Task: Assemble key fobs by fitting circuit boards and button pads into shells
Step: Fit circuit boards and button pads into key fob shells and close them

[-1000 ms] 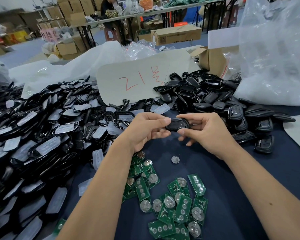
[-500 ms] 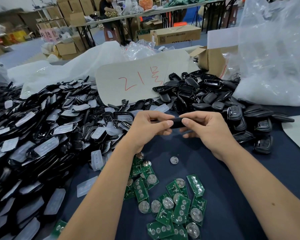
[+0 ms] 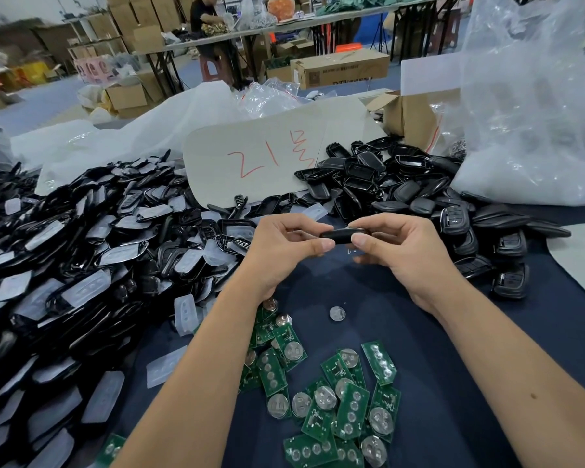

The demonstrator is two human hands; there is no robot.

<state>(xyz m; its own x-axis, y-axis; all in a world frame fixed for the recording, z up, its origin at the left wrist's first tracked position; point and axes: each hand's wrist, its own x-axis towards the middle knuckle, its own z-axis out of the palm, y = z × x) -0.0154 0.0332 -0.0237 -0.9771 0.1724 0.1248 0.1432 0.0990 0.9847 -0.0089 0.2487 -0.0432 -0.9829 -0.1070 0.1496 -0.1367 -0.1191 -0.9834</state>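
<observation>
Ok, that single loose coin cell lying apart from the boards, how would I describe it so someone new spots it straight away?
Start at the scatter of green circuit boards on the dark blue table cover in front of the person. Look just beyond them, toward the right hand, where bare cloth opens. The coin cell lies there alone: a small silver disc touching no board.

Glossy black plastic shells (image 3: 81, 231), green circuit boards (image 3: 348, 410), matt navy cloth (image 3: 453, 383), crinkled clear bag (image 3: 537, 113)

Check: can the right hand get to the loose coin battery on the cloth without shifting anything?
Probably yes, once freed. The coin battery lies alone on bare cloth just below the right hand, nothing over it. But the right hand and the left hand pinch the black key fob.
</observation>
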